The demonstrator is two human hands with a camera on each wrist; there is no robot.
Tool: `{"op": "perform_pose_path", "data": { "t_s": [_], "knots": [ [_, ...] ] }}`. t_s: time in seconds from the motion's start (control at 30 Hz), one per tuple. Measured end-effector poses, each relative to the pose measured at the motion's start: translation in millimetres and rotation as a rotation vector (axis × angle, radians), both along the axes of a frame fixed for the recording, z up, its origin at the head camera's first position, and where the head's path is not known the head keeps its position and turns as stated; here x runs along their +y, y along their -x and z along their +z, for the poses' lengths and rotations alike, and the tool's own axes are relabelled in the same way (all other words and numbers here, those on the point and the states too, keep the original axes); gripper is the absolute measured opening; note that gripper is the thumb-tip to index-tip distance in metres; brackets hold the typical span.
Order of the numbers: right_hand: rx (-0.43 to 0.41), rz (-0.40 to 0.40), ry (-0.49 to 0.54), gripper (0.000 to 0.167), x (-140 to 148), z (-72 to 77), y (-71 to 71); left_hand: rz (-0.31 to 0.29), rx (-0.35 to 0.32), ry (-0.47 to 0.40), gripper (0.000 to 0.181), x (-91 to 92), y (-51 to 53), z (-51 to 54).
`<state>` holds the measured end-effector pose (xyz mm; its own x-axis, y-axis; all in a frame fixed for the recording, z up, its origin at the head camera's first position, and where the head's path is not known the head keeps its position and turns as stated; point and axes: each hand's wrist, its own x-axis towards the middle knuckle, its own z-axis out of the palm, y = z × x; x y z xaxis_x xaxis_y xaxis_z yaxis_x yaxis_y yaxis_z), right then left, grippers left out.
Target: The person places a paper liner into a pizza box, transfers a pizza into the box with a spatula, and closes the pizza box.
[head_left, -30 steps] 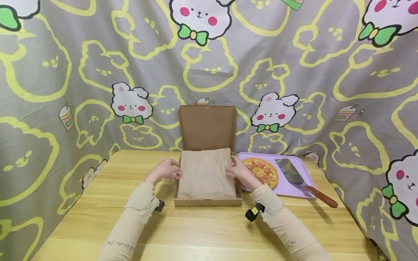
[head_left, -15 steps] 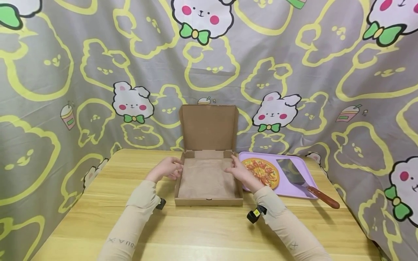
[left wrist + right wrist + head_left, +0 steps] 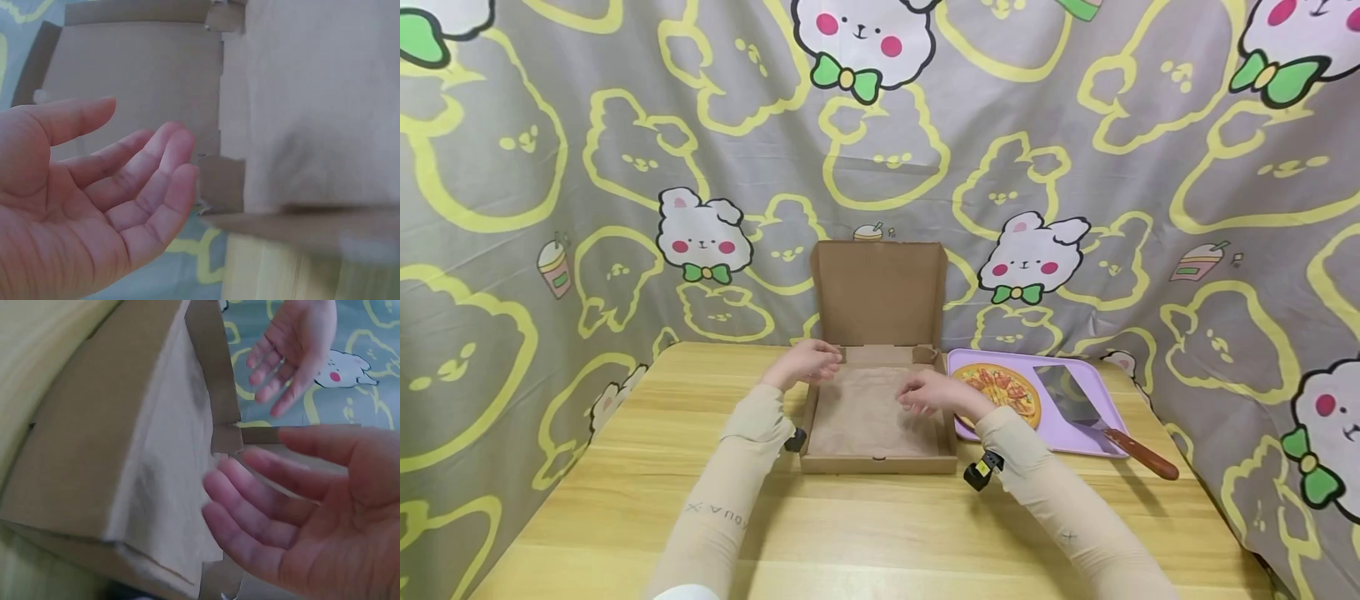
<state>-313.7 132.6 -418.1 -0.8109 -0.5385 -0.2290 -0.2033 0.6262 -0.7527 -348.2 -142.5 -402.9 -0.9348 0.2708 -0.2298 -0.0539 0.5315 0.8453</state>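
Observation:
A cardboard pizza box (image 3: 880,465) stands on the table with its lid raised at the back. Brown paper (image 3: 872,417) lies flat across the box's floor. Over the box's back left corner, my left hand (image 3: 805,364) hovers with loosely bent fingers and holds nothing. My right hand (image 3: 936,392) is above the right part of the paper, empty, its fingers relaxed. The right wrist view shows both palms, the left hand (image 3: 297,350) beyond the right hand (image 3: 294,519). In the left wrist view the left hand (image 3: 112,187) has its thumb apart from its fingers.
Right of the box lies a purple tray (image 3: 1037,442) with a pizza (image 3: 1000,392) on it. A pizza server (image 3: 1075,408) rests across the tray, its wooden handle past the rim. Behind the wooden table (image 3: 880,533) hangs a patterned curtain (image 3: 760,167).
The brown paper has dropped from a raised position to lie flat in the box, released by both hands. The left hand has moved up and right; the right hand has shifted left.

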Motion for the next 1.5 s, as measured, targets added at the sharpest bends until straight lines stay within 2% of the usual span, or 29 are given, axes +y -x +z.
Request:
{"op": "perform_pose_path", "data": {
  "t_s": [0.07,0.2,0.33,0.47,0.6,0.77,0.97,1.1,1.23,1.27,1.37,1.5],
  "knots": [
    [-0.042,0.064,-0.066,0.027,-7,0.4,-0.1,0.019,-0.029,-0.014,0.036,5.1,5.4,-2.6],
    [-0.130,0.140,-0.122,0.025,-22,-4.2,-2.2,0.051,-0.097,-0.086,0.029,15.2,15.1,-11.7],
    [-0.210,0.137,-0.124,0.020,-35,-13.4,-6.1,0.070,-0.192,-0.116,0.026,24.0,20.0,-21.8],
    [-0.242,0.143,-0.152,0.016,-43,-22.0,-11.6,0.089,-0.247,-0.059,0.034,30.5,21.2,-31.0],
    [-0.245,0.136,-0.164,0.013,-44,-27.9,-15.9,0.116,-0.227,-0.015,0.040,34.0,19.7,-35.4],
    [-0.215,0.087,-0.179,0.011,-35,-29.3,-17.6,0.131,-0.189,0.003,0.044,35.2,15.8,-34.3],
    [-0.158,0.042,-0.220,0.008,-18,-27.6,-18.3,0.116,-0.178,0.029,0.055,31.8,15.0,-31.5],
    [-0.163,0.011,-0.217,0.009,-10,-24.9,-18.3,0.103,-0.187,0.029,0.058,27.2,18.2,-29.8],
    [-0.181,0.014,-0.196,0.011,-9,-20.5,-15.8,0.070,-0.190,0.019,0.059,19.8,19.3,-30.8],
    [-0.181,0.030,-0.183,0.010,-8,-20.9,-13.6,0.059,-0.187,0.016,0.059,18.1,18.0,-30.8],
    [-0.200,0.011,-0.142,0.010,-5,-17.2,-7.9,0.035,-0.162,0.003,0.055,13.9,10.5,-28.2],
    [-0.206,-0.059,-0.083,0.013,-5,-8.1,-0.1,0.010,-0.121,-0.012,0.049,7.8,-0.4,-20.9]
  ]
}}
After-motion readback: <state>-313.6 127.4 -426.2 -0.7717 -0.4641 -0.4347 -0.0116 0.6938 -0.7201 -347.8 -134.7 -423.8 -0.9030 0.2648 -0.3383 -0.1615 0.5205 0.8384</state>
